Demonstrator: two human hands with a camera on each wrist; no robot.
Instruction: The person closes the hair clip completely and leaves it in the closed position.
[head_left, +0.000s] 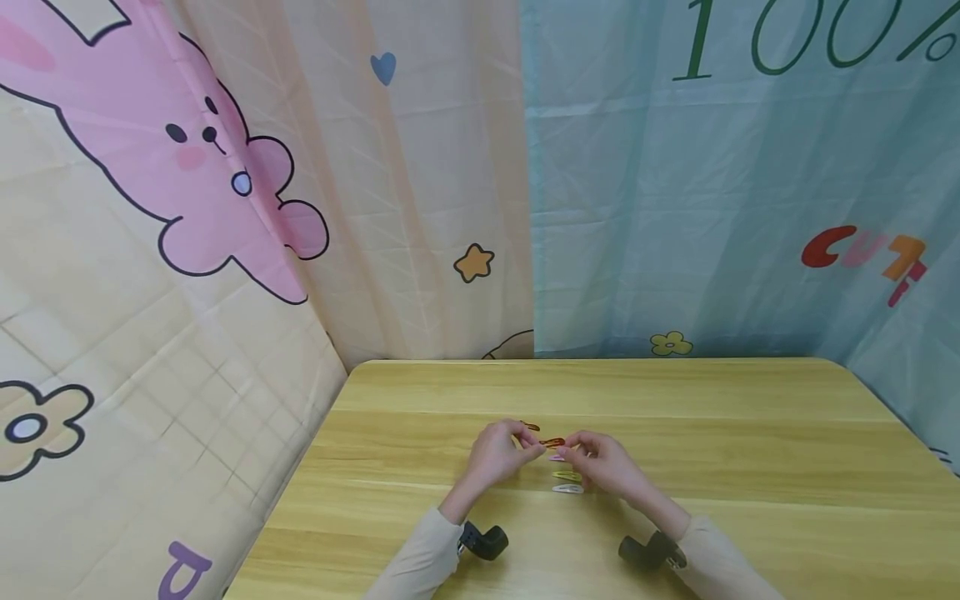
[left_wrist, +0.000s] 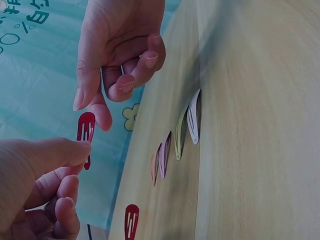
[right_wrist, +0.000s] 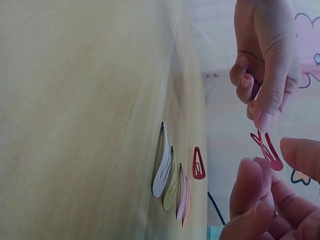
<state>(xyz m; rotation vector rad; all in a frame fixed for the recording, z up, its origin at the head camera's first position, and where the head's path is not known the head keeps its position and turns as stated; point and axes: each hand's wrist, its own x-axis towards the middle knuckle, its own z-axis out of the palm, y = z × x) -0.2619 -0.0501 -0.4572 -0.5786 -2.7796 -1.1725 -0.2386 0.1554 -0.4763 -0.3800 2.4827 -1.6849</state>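
My left hand (head_left: pixel 498 457) pinches a red snap hair clip (left_wrist: pixel 86 122) between thumb and fingers, above the table. In the right wrist view its two prongs stand apart. My right hand (head_left: pixel 609 467) is close to the clip's rounded end, thumb and forefinger spread on either side of it, the other fingers loosely bent. Below lie a white hair clip (head_left: pixel 567 489), a yellow-green one (head_left: pixel 567 476), a pink one (left_wrist: pixel 164 155) and an orange one (left_wrist: pixel 155 165) in a row. A second red hair clip (right_wrist: pixel 199 165) lies on the table beyond them, near my left hand.
The wooden table (head_left: pixel 750 467) reaches out to both sides of my hands. Printed curtains (head_left: pixel 637 208) hang behind its far edge and along the left. Black wrist cameras (head_left: pixel 486 542) sit on both forearms, at the sleeve ends.
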